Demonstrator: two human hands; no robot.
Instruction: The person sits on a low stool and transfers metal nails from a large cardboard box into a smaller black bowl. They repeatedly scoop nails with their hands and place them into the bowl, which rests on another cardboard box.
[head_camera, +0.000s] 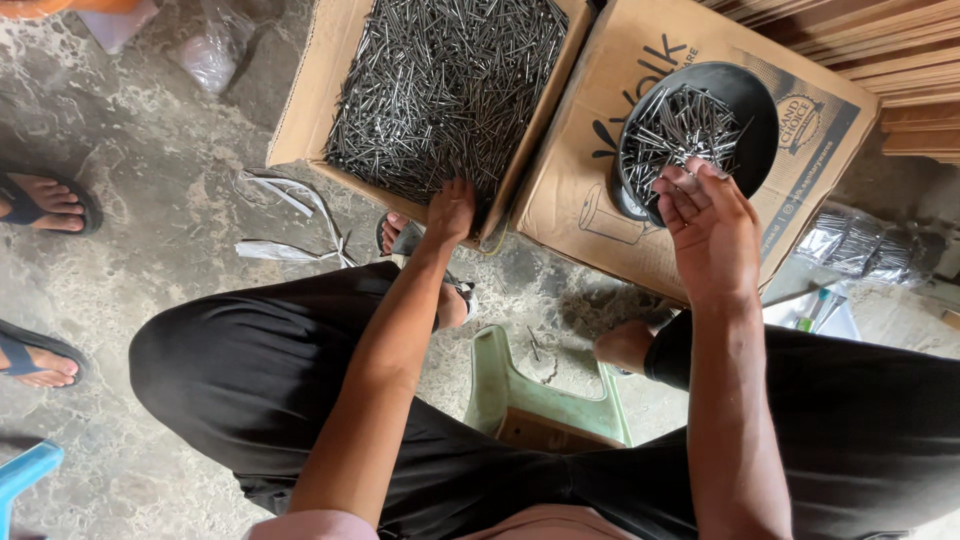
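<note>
An open cardboard box (300, 110) full of steel nails (440, 80) stands on the floor ahead of me. My left hand (450, 208) reaches into its near edge, fingers curled down among the nails. To the right, a closed cardboard box (560, 200) carries a black round dish (755, 105) holding a heap of nails (680, 130). My right hand (708, 228) hovers at the dish's near rim, fingers slightly bent and touching the nails. Whether either hand grips nails is hidden.
I sit on a green plastic stool (520, 385), knees in black trousers. Another person's sandalled feet (45, 200) are at the left. White strap scraps (290, 215) lie on the concrete. A plastic bag of nails (860, 245) sits at right, wooden planks (880, 50) behind.
</note>
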